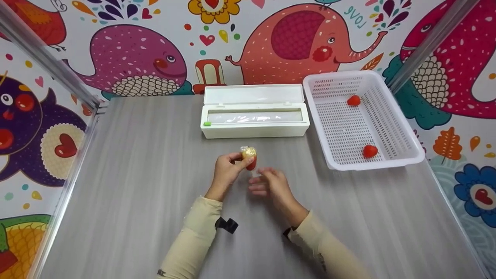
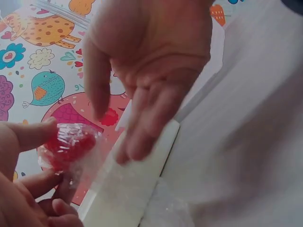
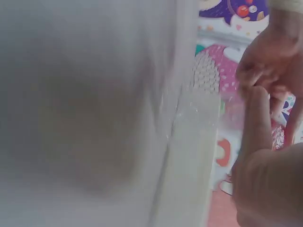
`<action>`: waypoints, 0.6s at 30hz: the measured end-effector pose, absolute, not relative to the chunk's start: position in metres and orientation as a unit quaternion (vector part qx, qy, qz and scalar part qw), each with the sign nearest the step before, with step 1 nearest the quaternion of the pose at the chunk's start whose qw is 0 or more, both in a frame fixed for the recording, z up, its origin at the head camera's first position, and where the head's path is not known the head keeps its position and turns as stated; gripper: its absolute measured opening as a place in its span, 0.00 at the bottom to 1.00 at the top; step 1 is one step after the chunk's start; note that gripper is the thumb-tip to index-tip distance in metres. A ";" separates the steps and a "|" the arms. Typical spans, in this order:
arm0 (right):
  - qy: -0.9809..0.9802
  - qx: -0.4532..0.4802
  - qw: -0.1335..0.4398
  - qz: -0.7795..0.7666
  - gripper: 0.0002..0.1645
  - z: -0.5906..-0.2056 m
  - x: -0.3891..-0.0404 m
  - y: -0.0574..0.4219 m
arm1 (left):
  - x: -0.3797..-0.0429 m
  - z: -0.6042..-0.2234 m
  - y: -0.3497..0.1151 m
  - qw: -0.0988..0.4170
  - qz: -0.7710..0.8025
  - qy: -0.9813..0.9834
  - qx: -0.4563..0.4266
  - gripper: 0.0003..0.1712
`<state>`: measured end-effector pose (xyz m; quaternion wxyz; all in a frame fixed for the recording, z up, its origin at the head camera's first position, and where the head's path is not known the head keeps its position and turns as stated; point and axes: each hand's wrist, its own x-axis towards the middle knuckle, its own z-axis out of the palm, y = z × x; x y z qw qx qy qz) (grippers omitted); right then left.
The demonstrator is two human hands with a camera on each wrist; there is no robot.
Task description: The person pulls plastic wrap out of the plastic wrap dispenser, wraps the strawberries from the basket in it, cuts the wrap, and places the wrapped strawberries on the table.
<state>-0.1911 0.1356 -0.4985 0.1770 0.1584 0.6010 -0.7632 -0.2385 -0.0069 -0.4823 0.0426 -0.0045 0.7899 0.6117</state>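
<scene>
Between thumb and fingers my left hand [image 1: 226,172] pinches a red strawberry-like piece [image 1: 252,164] together with a gold foil-wrapped ball [image 1: 250,151]. Crinkled clear film [image 2: 90,165] covers the red piece in the left wrist view and hangs down from it. My right hand [image 1: 276,188] is just to the right, slightly blurred, its fingers extended and thumb apart, gripping nothing. Both hands are above the table in front of a white film dispenser box [image 1: 255,131]. In the right wrist view, the left fingers partly hide the red piece.
The dispenser's lid [image 1: 254,95] is raised, with a roll of clear film [image 1: 255,117] inside and a green slider [image 1: 207,123] at its left. A white perforated basket [image 1: 329,164] at the right holds two red strawberry-like pieces [image 1: 370,151]. Patterned walls border the grey table [image 1: 135,186].
</scene>
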 end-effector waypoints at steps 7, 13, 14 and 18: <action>0.277 0.095 0.322 -0.901 0.49 -0.503 -0.195 0.143 | -0.234 -0.486 -0.003 0.039 0.579 0.814 0.017 0.19; 0.184 0.136 0.298 -0.927 0.46 -0.503 -0.201 0.146 | -0.230 -0.493 -0.001 0.075 0.566 0.820 0.035 0.19; 0.189 0.144 0.295 -0.926 0.43 -0.504 -0.201 0.146 | -0.229 -0.493 -0.001 0.082 0.561 0.823 0.038 0.19; 0.222 0.168 0.260 -0.925 0.29 -0.505 -0.204 0.144 | -0.224 -0.494 0.001 0.100 0.554 0.824 0.057 0.18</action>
